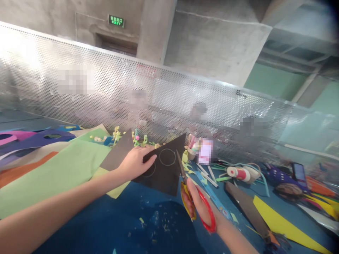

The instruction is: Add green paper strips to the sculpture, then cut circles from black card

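Observation:
My left hand (139,161) holds a black sheet (166,176) by its upper left part, with the thumb on the near face and the fingers behind it. Pale circle outlines are drawn on the sheet. My right hand (197,201) grips scissors (182,169) with red and yellow handles. Their blades point upward along the sheet's right edge; whether they touch it I cannot tell. Left of the sheet, a dark brownish-grey piece (116,155) shows behind my left hand. A large light green sheet (60,173) lies below and behind my left arm.
A perforated metal screen (106,84) stands behind the blue table (106,225). Small scraps lie in front. To the right are a red and white spool (239,173), white sticks (209,176), a yellow sheet (286,222) and a phone (299,174). Coloured sheets (50,144) pile at left.

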`<state>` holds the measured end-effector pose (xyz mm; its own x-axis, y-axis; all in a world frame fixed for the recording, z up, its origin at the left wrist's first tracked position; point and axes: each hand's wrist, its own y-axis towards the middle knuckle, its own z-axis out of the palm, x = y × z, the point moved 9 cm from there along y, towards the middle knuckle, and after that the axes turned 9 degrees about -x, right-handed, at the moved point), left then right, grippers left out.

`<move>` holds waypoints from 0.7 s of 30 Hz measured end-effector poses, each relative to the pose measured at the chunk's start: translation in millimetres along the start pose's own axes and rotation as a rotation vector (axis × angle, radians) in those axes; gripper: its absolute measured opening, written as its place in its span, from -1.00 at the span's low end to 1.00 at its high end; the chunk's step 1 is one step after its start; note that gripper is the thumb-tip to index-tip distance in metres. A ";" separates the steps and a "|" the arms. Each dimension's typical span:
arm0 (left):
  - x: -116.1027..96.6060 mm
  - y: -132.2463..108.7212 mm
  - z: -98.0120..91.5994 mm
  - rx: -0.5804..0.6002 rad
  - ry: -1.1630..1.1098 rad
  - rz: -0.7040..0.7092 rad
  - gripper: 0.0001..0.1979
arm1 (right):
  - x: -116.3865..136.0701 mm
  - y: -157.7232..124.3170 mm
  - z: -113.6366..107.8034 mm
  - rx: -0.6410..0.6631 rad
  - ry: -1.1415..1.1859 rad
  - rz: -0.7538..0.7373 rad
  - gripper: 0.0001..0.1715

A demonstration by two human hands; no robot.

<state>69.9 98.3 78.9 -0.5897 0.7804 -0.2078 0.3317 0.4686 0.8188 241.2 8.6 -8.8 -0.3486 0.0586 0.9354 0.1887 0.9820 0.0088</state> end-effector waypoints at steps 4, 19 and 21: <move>3.0 0.8 4.2 0.049 -0.012 -0.009 -0.64 | -0.8 -1.7 -1.0 -0.037 0.000 0.008 -0.32; -94.4 -76.1 44.1 0.765 -0.705 -0.275 -0.57 | 2.2 1.6 -10.5 -0.114 0.103 -0.100 -0.27; -88.5 -89.8 59.8 0.782 -0.878 -0.485 -0.62 | 6.7 -2.1 -9.0 -0.103 0.078 -0.149 -0.24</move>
<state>136.3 11.9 -8.2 -0.1871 0.3311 -0.9249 0.7403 0.6664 0.0888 246.7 5.3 0.6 -0.3080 -0.1039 0.9457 0.2349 0.9549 0.1814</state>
